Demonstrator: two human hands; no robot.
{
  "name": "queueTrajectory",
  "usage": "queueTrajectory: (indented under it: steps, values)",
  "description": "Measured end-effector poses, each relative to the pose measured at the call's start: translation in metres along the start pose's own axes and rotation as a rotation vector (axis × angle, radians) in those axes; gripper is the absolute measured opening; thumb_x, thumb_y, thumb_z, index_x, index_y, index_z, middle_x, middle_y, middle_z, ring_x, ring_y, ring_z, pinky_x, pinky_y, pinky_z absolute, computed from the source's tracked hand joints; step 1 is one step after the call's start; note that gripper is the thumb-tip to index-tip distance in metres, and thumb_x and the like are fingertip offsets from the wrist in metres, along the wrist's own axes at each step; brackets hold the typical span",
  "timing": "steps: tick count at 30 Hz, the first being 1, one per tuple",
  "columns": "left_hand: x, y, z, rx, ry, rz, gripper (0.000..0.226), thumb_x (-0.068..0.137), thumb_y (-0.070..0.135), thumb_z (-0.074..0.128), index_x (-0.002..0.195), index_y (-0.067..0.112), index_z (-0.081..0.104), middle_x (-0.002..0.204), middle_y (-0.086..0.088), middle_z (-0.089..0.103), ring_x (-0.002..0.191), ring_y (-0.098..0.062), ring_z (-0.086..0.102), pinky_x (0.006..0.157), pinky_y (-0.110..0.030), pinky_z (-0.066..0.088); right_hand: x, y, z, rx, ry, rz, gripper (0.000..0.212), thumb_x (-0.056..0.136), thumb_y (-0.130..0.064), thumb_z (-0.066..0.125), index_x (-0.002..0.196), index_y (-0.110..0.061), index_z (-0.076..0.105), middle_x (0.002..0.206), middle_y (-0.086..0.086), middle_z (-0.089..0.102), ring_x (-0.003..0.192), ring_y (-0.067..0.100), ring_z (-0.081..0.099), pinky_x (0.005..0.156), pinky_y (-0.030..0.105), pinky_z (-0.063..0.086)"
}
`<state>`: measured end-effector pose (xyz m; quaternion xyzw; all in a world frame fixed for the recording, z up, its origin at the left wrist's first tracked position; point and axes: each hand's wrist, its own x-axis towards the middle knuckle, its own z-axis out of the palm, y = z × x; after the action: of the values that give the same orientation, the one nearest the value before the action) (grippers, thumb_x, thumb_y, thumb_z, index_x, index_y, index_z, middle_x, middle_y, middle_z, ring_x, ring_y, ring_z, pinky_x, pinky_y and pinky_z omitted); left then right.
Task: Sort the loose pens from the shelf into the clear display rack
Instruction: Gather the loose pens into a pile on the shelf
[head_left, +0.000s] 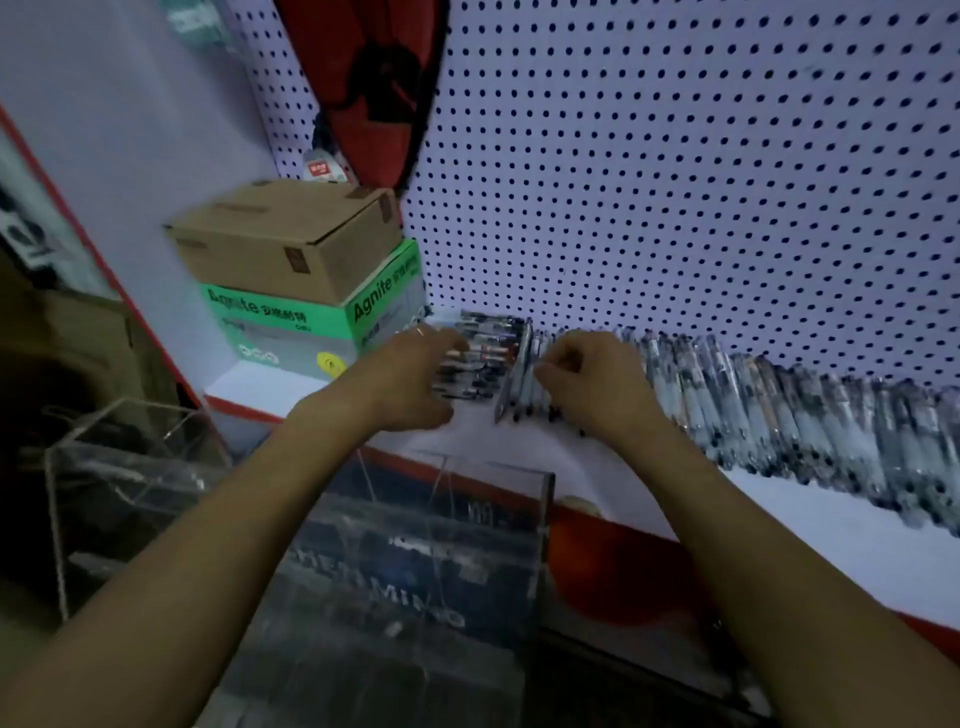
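A long row of loose pens (810, 410) lies along the white shelf (831, 530) against the pegboard. My left hand (410, 379) grips a bundle of pens (480, 358) at the row's left end. My right hand (592, 379), with fingers curled, pinches pens just right of that bundle. The clear display rack (431, 551) stands in front of the shelf, below my forearms. The picture is blurred, so single pens are hard to tell apart.
A brown cardboard box (291, 239) sits on a green and grey carton (311, 327) at the shelf's left end. A second clear acrylic box (124, 467) stands lower left. A red item (374, 88) hangs on the pegboard (675, 156).
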<state>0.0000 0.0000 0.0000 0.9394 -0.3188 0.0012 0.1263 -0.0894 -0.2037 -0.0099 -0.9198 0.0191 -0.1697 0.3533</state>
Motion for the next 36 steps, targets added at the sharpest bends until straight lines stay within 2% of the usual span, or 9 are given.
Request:
queueTrajectory:
  steps: [5,10,13,17,19,24,27,32,36]
  values:
    - [0.054,-0.015,0.006,0.304,-0.341,-0.079,0.122,0.073,0.029,0.079,0.154,0.031,-0.012,0.162,-0.005,-0.017,0.150,-0.028,-0.008,0.119,-0.048,0.019,0.026,0.012,0.005,-0.115,-0.057,0.012,0.016,0.095,-0.020,0.057,0.083,-0.012,0.063,0.073,0.001,0.062,0.064,0.014,0.057,0.066,0.036,0.055]
    - [0.081,-0.020,0.015,0.420,-0.467,-0.081,0.128,0.071,0.022,0.074,0.148,0.035,-0.027,0.157,-0.002,-0.031,0.147,-0.028,-0.020,0.117,-0.056,0.016,0.043,0.025,0.004,-0.359,-0.116,-0.013,0.023,0.097,-0.032,0.051,0.106,-0.013,0.061,0.104,0.004,0.058,0.098,0.022,0.055,0.081,0.037,0.051]
    - [0.095,-0.017,0.018,0.455,-0.463,-0.058,0.130,0.066,0.023,0.073,0.148,0.035,-0.027,0.160,-0.004,-0.025,0.149,-0.031,-0.013,0.116,-0.056,0.013,0.042,0.033,0.009,-0.432,-0.088,-0.015,0.040,0.098,-0.038,0.049,0.131,-0.015,0.053,0.124,0.008,0.050,0.116,0.026,0.045,0.094,0.036,0.044]
    - [0.110,-0.018,0.015,0.385,-0.385,-0.040,0.130,0.049,0.034,0.074,0.147,0.044,-0.011,0.148,0.002,0.013,0.135,-0.038,0.028,0.098,-0.056,0.045,0.034,0.042,0.016,-0.427,-0.060,0.026,0.049,0.098,-0.044,0.047,0.139,-0.017,0.046,0.135,0.008,0.044,0.125,0.027,0.040,0.105,0.039,0.039]
    - [0.117,-0.019,0.017,0.352,-0.362,-0.040,0.124,0.049,0.039,0.076,0.147,0.042,-0.001,0.138,-0.002,0.023,0.127,-0.035,0.037,0.097,-0.053,0.047,0.031,0.046,0.020,-0.487,-0.067,0.018,0.050,0.099,-0.046,0.043,0.140,-0.018,0.044,0.136,0.007,0.044,0.126,0.026,0.039,0.106,0.038,0.035]
    - [0.120,-0.018,0.027,0.310,-0.356,-0.097,0.106,0.051,0.038,0.074,0.142,0.039,0.019,0.125,-0.005,0.032,0.119,-0.033,0.042,0.093,-0.052,0.049,0.035,0.044,0.026,-0.590,-0.084,0.015,0.052,0.099,-0.051,0.035,0.140,-0.020,0.043,0.139,0.005,0.044,0.132,0.026,0.031,0.110,0.040,0.029]
    - [0.117,-0.019,0.030,0.313,-0.321,-0.113,0.094,0.058,0.040,0.073,0.139,0.030,0.026,0.116,-0.007,0.041,0.113,-0.031,0.044,0.101,-0.050,0.041,0.034,0.045,0.027,-0.608,-0.086,0.017,0.049,0.099,-0.051,0.035,0.137,-0.021,0.047,0.137,0.004,0.045,0.131,0.027,0.031,0.109,0.041,0.030]
    - [0.116,-0.025,0.038,0.274,-0.243,-0.065,0.089,0.060,0.036,0.072,0.139,0.025,0.031,0.129,-0.007,0.033,0.122,-0.033,0.038,0.110,-0.050,0.030,0.032,0.046,0.028,-0.614,-0.089,0.006,0.049,0.098,-0.050,0.034,0.137,-0.022,0.047,0.138,0.002,0.045,0.131,0.025,0.032,0.108,0.040,0.030]
    - [0.119,-0.027,0.034,0.237,-0.291,-0.034,0.095,0.056,0.032,0.076,0.139,0.023,0.031,0.122,-0.003,0.037,0.111,-0.029,0.048,0.099,-0.045,0.043,0.032,0.048,0.028,-0.612,-0.090,0.003,0.050,0.098,-0.049,0.035,0.137,-0.022,0.047,0.137,0.003,0.046,0.131,0.026,0.033,0.109,0.042,0.031]
